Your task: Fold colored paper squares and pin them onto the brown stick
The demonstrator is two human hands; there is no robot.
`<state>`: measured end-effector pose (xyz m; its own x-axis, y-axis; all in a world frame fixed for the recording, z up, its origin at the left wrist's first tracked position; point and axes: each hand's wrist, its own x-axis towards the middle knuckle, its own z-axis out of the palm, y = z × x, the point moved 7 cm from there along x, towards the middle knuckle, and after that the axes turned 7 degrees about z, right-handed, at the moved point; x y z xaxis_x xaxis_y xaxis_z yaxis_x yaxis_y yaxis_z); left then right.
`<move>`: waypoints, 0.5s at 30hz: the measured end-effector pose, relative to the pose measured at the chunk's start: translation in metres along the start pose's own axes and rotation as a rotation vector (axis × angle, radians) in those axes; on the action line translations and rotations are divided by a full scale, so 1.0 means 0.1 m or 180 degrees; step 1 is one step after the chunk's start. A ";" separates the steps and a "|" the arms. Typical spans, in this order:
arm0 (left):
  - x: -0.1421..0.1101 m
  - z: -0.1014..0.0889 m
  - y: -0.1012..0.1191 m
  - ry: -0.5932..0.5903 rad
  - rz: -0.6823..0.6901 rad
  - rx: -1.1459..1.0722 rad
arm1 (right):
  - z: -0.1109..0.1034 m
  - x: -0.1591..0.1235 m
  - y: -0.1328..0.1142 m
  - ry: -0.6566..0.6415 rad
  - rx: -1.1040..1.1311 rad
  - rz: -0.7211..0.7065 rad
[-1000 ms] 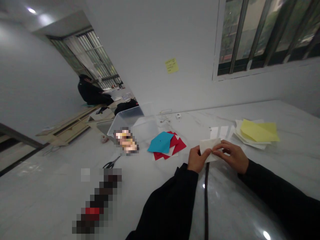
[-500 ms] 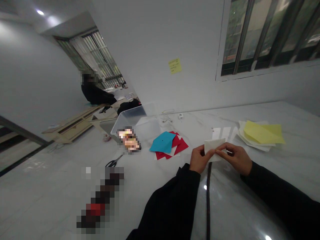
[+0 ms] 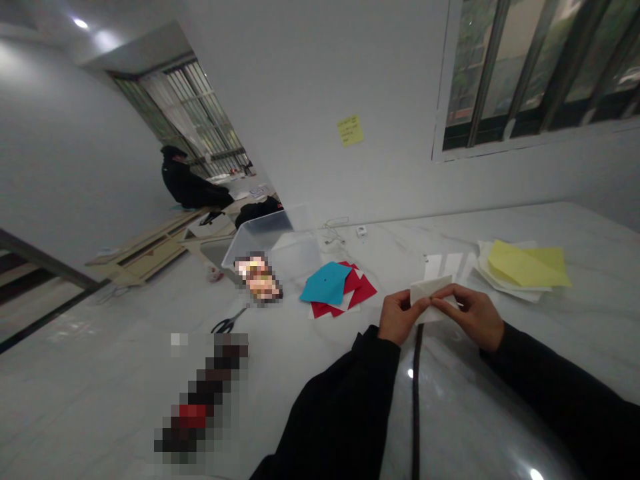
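Between my two hands is a folded piece of white paper (image 3: 431,288), held up above the marble-patterned table. My left hand (image 3: 400,316) pinches its left side, with the thumb on the near face. On the other side my right hand (image 3: 473,315) grips it the same way, thumb and index finger meeting the left thumb near the paper's middle. A dark cord (image 3: 417,393) hangs down below the paper toward me. To the left of my hands lies a pile with a blue folded paper (image 3: 325,283) on top of red paper (image 3: 366,291) and white pieces.
At the right lie yellow sheets (image 3: 530,263) over white ones. Scissors (image 3: 223,325) rest on the left, near a clear plastic bin (image 3: 295,257) and two blurred-out items. A white plug (image 3: 361,231) and thin cable are by the wall. Another person (image 3: 187,183) sits far left.
Almost nothing differs. Both hands keep their pinch on the white paper in nearly the same spot.
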<state>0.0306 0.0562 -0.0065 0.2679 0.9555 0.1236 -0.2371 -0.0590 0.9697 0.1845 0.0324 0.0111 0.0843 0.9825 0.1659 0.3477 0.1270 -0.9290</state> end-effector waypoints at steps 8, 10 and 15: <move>0.00 -0.01 -0.02 -0.0013 0.0004 0.0031 | 0.02 0.02 0.07 -0.0098 0.0058 0.0020; 0.01 -0.01 -0.03 -0.0022 0.0012 0.0050 | 0.01 0.02 0.07 -0.0054 0.0018 -0.0013; 0.02 -0.01 -0.05 -0.0012 0.0059 0.0060 | -0.02 0.00 0.02 0.0125 -0.0141 -0.0133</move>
<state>0.0316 0.0591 -0.0114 0.2670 0.9531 0.1423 -0.2244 -0.0821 0.9710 0.1873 0.0326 0.0106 0.1050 0.9703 0.2177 0.3925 0.1607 -0.9056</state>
